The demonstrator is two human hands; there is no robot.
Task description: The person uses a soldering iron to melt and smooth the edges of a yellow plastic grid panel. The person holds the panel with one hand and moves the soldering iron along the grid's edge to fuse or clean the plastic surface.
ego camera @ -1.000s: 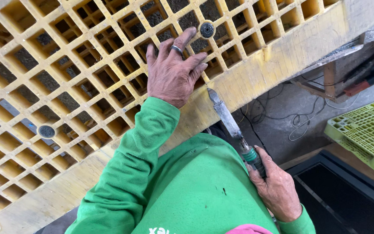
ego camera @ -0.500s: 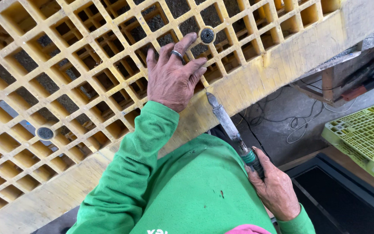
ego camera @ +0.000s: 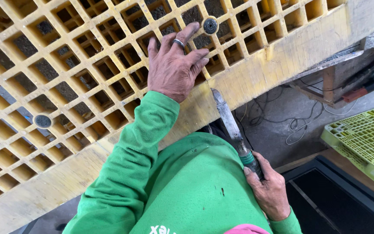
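Yellow grid pallet (ego camera: 87, 56) fills the upper left and centre of the frame, tilted so its solid edge band runs from lower left to upper right. Its surface is a lattice of square cells, worn and dusty, with dark ground visible through the openings. Two round dark plugs sit in the lattice: one (ego camera: 210, 26) near the top centre, one (ego camera: 43, 121) at the left.

Left arm, in a green sleeve (ego camera: 130, 169), extends up from the bottom centre. Left hand (ego camera: 174, 67) lies flat on the lattice, palm down, fingers spread and open, gripping nothing. A ring (ego camera: 178, 42) sits on one finger. The fingertips end just beside the upper plug.

Right hand (ego camera: 269, 190), at the lower right, is closed around the dark handle of a knife (ego camera: 230, 123). The blade is long, dull grey and stained. It points up and left, with its tip touching the edge band of the pallet, just beside the left hand's heel.

A light green pallet (ego camera: 364, 138) lies at the right edge. Loose cables (ego camera: 299, 125) lie on the grey floor between the two pallets.
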